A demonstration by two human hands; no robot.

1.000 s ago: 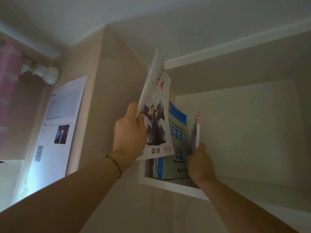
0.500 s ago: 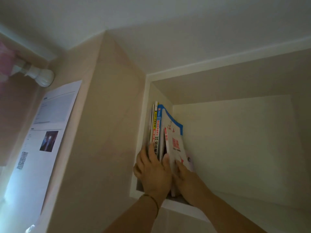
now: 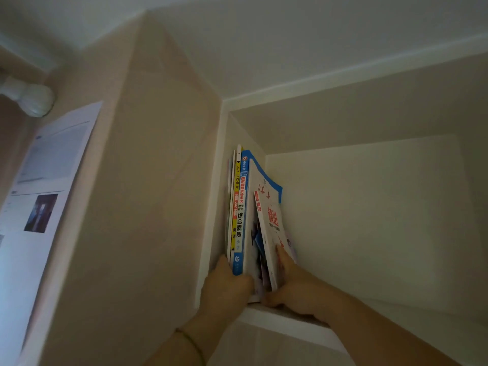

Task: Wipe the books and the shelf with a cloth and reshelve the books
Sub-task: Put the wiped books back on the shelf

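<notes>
This looks like a room in a home, a bedroom or study corner: beige walls run up to a plain white ceiling, and a built-in shelf niche sits high in the wall with school workbooks standing inside. A printed sheet hangs on the left wall, below a white curtain-rod end.

Both hands seemingly around upright books on shelf.
</notes>
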